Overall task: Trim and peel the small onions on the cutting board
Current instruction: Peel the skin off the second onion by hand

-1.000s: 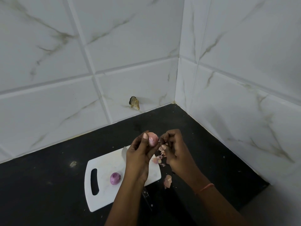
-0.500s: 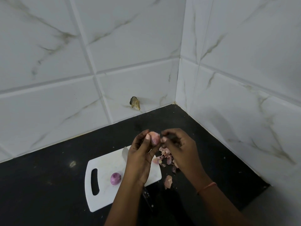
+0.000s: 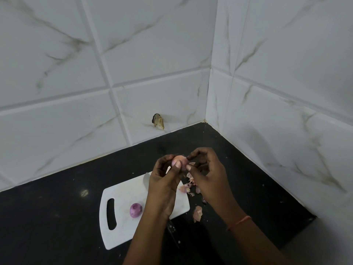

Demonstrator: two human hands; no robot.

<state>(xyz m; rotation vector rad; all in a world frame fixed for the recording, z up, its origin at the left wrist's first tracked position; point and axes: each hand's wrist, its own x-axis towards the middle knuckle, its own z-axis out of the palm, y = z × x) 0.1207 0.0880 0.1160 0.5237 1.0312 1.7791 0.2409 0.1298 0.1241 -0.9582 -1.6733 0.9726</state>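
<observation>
Item, as I see it: pale pink onion, partly peeled, held above the cutting board; left hand grips it, right hand pinches its skin. Second onion, purple, unpeeled, on the board. Peels beside the board. No writing visible.

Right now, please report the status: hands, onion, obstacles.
Left hand grips pale onion; right hand pinches its skin. Purple onion waits on cutting board. Nothing blocking.
</observation>
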